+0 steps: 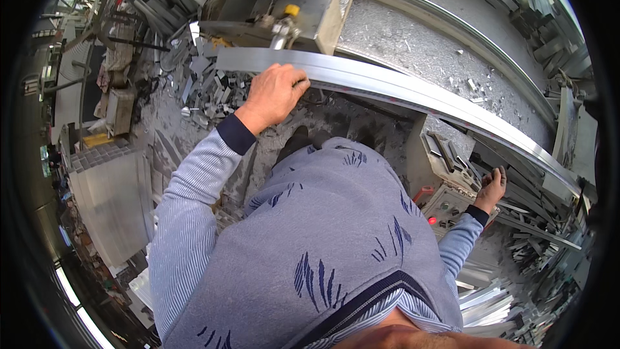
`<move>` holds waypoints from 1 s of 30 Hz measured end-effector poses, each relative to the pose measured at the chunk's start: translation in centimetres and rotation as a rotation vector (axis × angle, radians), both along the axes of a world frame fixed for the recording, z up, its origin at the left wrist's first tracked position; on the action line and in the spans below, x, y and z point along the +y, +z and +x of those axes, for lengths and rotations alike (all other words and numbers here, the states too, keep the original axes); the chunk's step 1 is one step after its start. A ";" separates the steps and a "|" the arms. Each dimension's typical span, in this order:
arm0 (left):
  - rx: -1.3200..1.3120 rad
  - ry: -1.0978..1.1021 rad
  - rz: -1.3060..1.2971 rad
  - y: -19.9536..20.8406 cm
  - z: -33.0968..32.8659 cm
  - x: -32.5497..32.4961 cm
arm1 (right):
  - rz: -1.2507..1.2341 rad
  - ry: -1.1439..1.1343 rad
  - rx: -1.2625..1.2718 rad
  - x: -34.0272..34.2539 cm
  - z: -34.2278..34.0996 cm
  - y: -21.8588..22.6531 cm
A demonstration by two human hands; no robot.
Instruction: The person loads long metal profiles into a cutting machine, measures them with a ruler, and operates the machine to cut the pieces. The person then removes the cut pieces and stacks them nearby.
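A long silver aluminium profile [387, 82] runs from the left of centre to the far right, lying along the machine bed. My left hand [276, 92] is closed on its near edge, close to the left end, with the thumb tucked at the side. Off to the right, my right hand [492, 189] is held beside the control box, below the profile and apart from it. Its fingers are loosely bent, and nothing shows in them. Just beyond the left hand stands a clamp with a yellow cap [292, 11].
A control box [445, 203] with a red button stands right of my body, with a hammer-like tool [442, 152] on top. Aluminium offcuts [223, 94] are heaped at the left. A metal machine housing [310, 10] rises behind the profile. Bundled profiles [106, 200] stand far left.
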State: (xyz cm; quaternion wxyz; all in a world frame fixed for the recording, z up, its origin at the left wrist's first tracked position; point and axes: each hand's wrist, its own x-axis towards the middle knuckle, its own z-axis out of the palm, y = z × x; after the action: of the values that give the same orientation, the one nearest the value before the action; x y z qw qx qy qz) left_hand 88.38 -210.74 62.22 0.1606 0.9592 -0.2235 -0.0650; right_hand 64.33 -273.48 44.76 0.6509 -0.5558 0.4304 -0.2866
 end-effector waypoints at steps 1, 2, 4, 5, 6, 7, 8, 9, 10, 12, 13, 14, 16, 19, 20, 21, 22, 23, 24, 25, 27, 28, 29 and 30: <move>-0.005 0.009 -0.002 0.0 0.1 1.7 | 0.024 -0.015 0.007 1.8 -0.3 0.1; -0.010 0.013 -0.007 0.0 0.3 3.7 | 0.023 0.042 -0.002 3.7 -0.3 0.3; -0.010 0.042 0.013 -0.3 1.0 7.9 | 0.024 0.039 0.015 8.3 0.3 0.6; -0.047 0.043 -0.011 -0.4 1.4 10.2 | 0.028 0.054 0.028 10.7 0.6 0.8; -0.064 0.055 -0.012 -0.5 2.0 12.6 | 0.037 0.087 0.029 13.3 1.0 1.0; -0.090 0.073 -0.028 -0.5 2.6 15.0 | 0.042 0.126 0.025 16.1 1.3 1.1; -0.104 0.073 -0.024 -0.5 3.3 17.4 | 0.058 0.153 0.019 18.9 1.7 1.2; -0.101 0.082 -0.009 -0.5 4.1 19.7 | 0.048 0.143 0.064 21.8 2.2 1.2; -0.112 0.083 -0.006 -0.7 4.8 21.8 | 0.041 0.185 0.113 24.7 2.3 1.3; -0.100 0.077 -0.019 -1.5 6.5 25.0 | 0.085 0.223 0.123 30.2 2.6 1.6; -0.081 0.063 -0.013 -1.8 7.3 26.3 | 0.044 0.305 0.137 32.6 2.5 1.9; -0.066 0.045 -0.007 -2.3 7.8 27.3 | 0.022 0.354 0.158 35.0 2.3 2.1; -0.097 0.020 -0.034 -3.4 8.9 28.5 | -0.036 0.456 0.171 39.4 1.9 2.4; -0.116 -0.029 -0.086 -4.8 10.0 29.3 | -0.138 0.573 0.291 44.2 1.2 2.8; -0.112 -0.031 -0.091 -5.2 10.2 29.4 | -0.162 0.609 0.319 45.3 1.0 2.8; -0.115 -0.033 -0.098 -5.5 10.4 29.5 | -0.177 0.629 0.347 46.3 0.8 2.9; -0.118 -0.035 -0.104 -5.8 10.6 29.5 | -0.190 0.649 0.374 47.3 0.5 2.9; -0.126 -0.037 -0.087 -6.0 10.7 29.5 | -0.212 0.663 0.396 48.0 0.2 3.0; -0.117 -0.034 -0.087 -6.2 10.8 29.5 | -0.210 0.668 0.406 48.5 0.1 3.1; -0.114 -0.032 -0.089 -6.4 10.9 29.5 | -0.207 0.675 0.413 49.0 0.1 3.2; -0.109 -0.026 -0.091 -6.6 11.1 29.5 | -0.197 0.682 0.428 49.6 0.2 3.4; -0.105 -0.023 -0.091 -6.7 11.1 29.5 | -0.207 0.683 0.434 49.9 0.4 3.5; -0.096 -0.020 -0.091 -6.7 11.1 29.5 | -0.217 0.684 0.441 50.1 0.6 3.6; -0.102 -0.020 -0.090 -6.8 11.1 29.6 | -0.226 0.685 0.448 50.4 0.9 3.7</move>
State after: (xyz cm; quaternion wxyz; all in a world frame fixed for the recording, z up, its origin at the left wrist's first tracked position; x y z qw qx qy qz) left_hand 99.51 -181.18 55.43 0.1913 0.9507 -0.2440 -0.0073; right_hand 65.22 -223.10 48.47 0.5339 -0.7832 0.3175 0.0290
